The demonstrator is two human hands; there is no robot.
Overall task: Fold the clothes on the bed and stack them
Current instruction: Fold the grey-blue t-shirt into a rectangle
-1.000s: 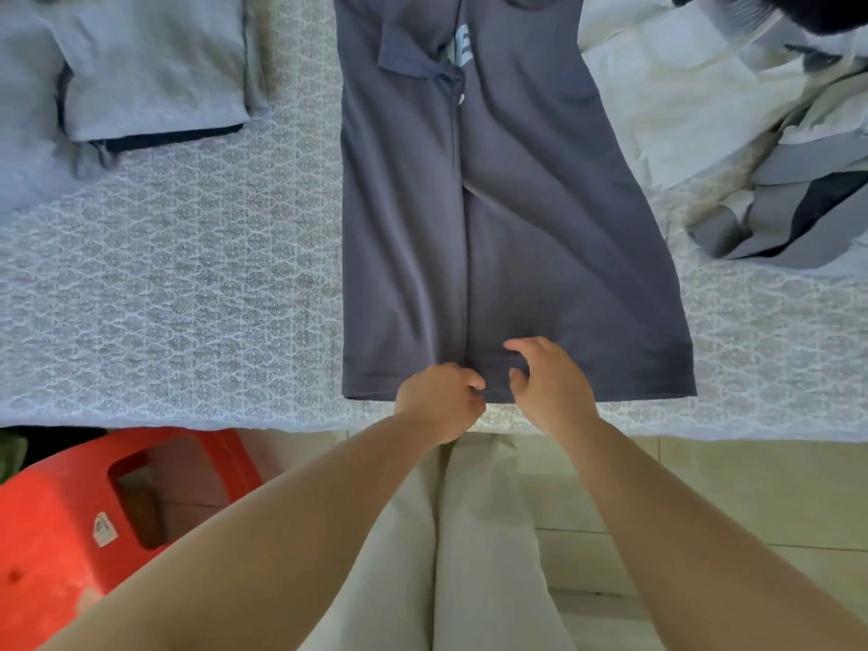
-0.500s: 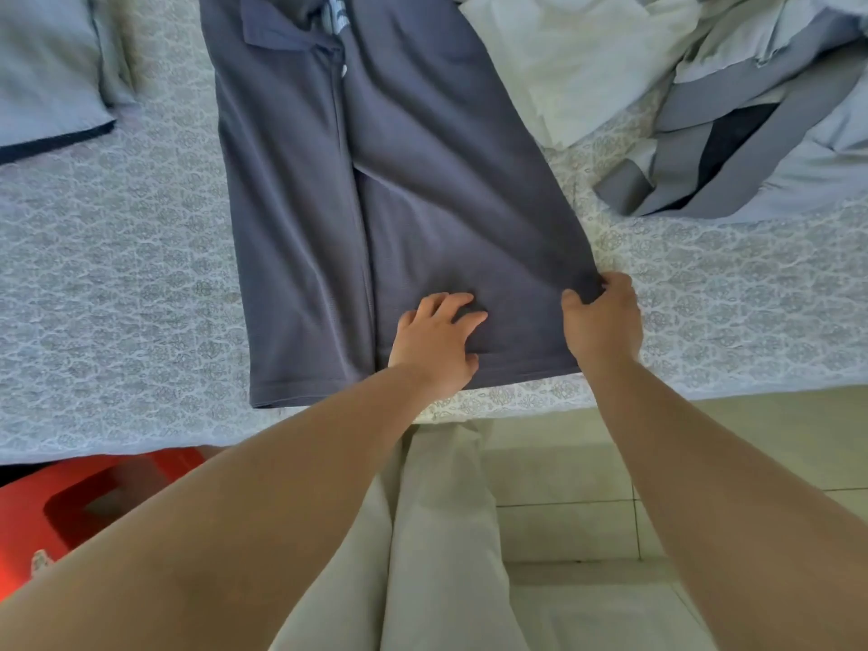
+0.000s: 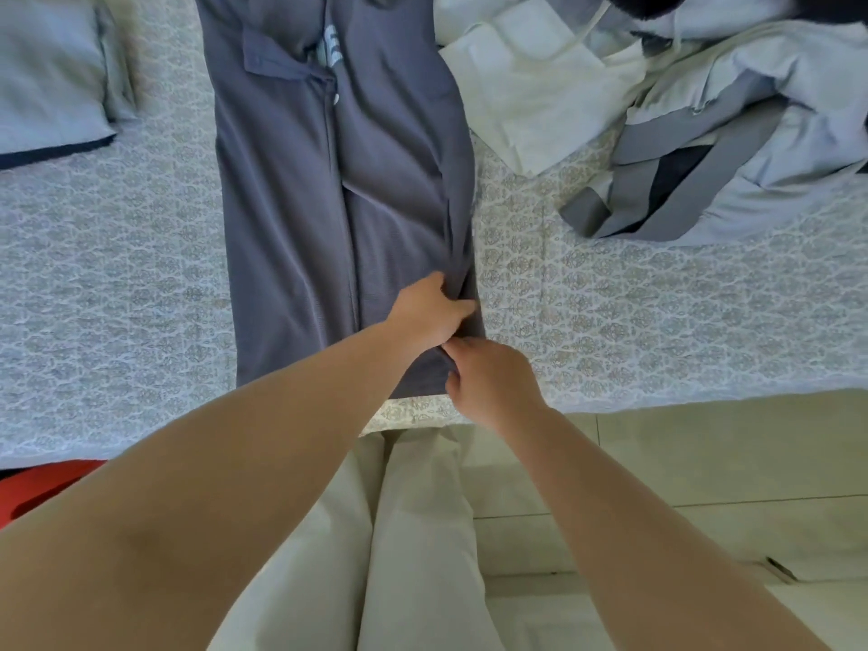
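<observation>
While both hands work its right edge, the dark grey polo shirt [image 3: 300,218] lies mid-frame on the bed [image 3: 117,284].
Left hand [image 3: 430,310] and right hand [image 3: 488,378] each pinch the folded-in fabric near the hem.

A lace-patterned bedspread [image 3: 117,284] meets pale floor tiles [image 3: 704,462]; a red stool [image 3: 37,486] stands lower left.

text: pale block lettering [image 3: 330,48] on the dark grey polo shirt [image 3: 286,195], near its collar | legibility: mostly hidden by the folded cloth, only a fragment shaped like an "E" shows, no whole word can be read | other text: none legible on the other clothes or the bedspread [image 3: 657,321]
</observation>
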